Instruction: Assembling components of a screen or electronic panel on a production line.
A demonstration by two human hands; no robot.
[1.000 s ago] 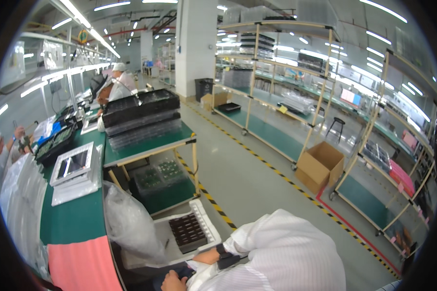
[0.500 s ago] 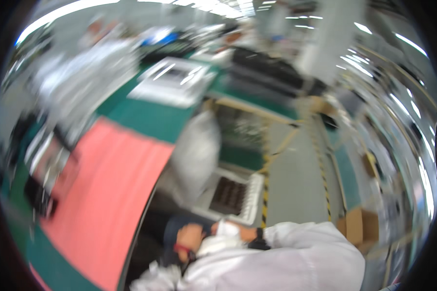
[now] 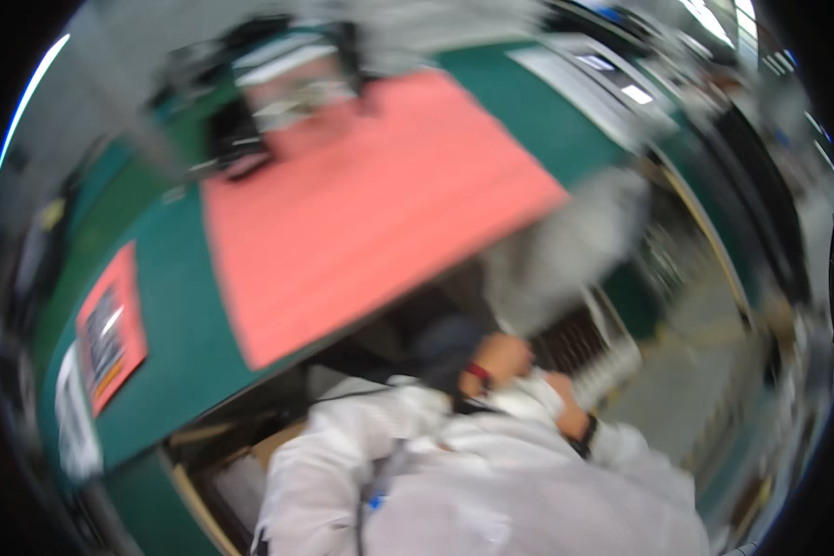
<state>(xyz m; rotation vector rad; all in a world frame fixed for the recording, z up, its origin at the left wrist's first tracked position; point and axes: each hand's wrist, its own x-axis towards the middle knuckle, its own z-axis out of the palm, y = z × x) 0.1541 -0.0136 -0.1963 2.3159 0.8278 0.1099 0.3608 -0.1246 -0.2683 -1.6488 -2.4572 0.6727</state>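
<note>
Both my hands are held close together low in front of my body, below the near edge of the table. My left hand (image 3: 503, 360), with a red band at the wrist, looks curled, but its fingers are smeared by motion. My right hand (image 3: 567, 400), a dark watch on its wrist, lies just beside it. Between and under them is something white (image 3: 533, 393), too blurred to name; whether either hand grips it is unclear. Beyond the hands a red-pink mat (image 3: 380, 204) covers part of the green table (image 3: 181, 315).
A device with a pale top (image 3: 292, 79) stands at the mat's far side. A framed grey panel (image 3: 588, 79) lies far right. Beside my hands are a pale plastic bag (image 3: 574, 241) and a white tray (image 3: 612, 371) with dark contents. At left is a small pink sheet (image 3: 111, 329).
My view has swung left, so the table and mat appear further right and more of the table's left end shows. My hands stay together near my lap.
</note>
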